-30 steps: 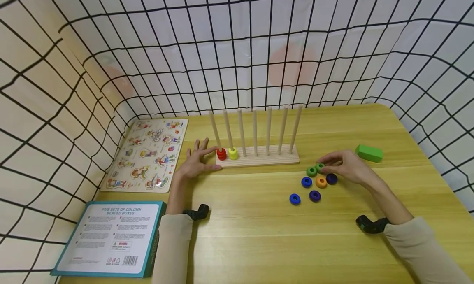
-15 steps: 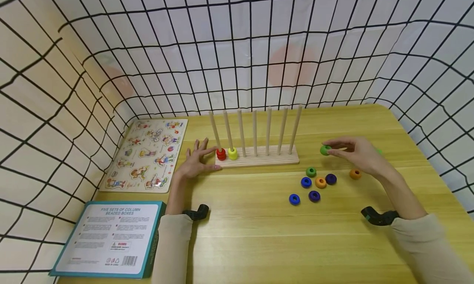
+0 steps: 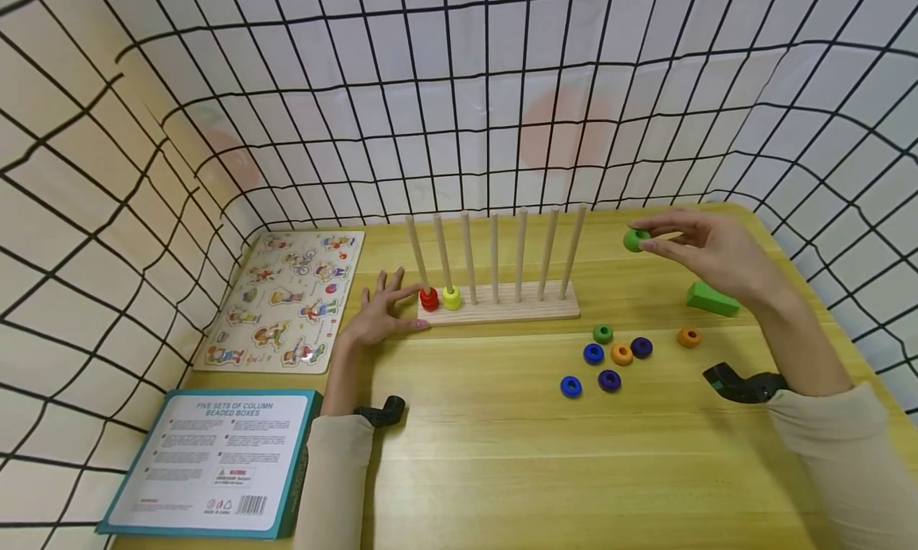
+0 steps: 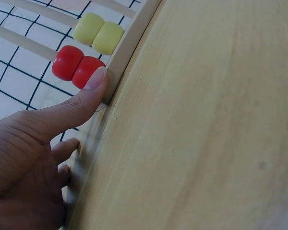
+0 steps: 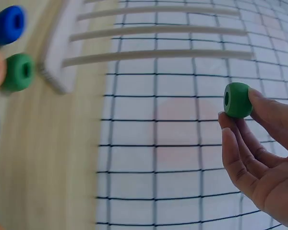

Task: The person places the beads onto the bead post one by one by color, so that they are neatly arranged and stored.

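Green bead (image 3: pixel 635 241) now carried higher than half a second ago, up near the height of the peg tips and off to their right. It is pinched between the thumb and fingertips of the right hand (image 3: pixel 717 251), the other fingers loosely bent; its hole is left unblocked. Judged from this, the pick-up is done and the threading is not: no peg is touched by the bead. The end of the base (image 3: pixel 505 314) is touched by the thumb of the left hand (image 3: pixel 376 315), fingers spread, nothing grasped; it is apparently being steadied.

Two red beads (image 4: pixel 68 63) and two yellow beads (image 4: pixel 89 28) are threaded on the leftmost pegs (image 3: pixel 494 255). A second green bead (image 3: pixel 602 334) is left on the table (image 3: pixel 488 470) among blue, orange and purple ones.

Materials: beads rounded, squat, smoothly painted, apparently wood; pegs slim, pale, straight; base flat, grain visible, corners rounded.
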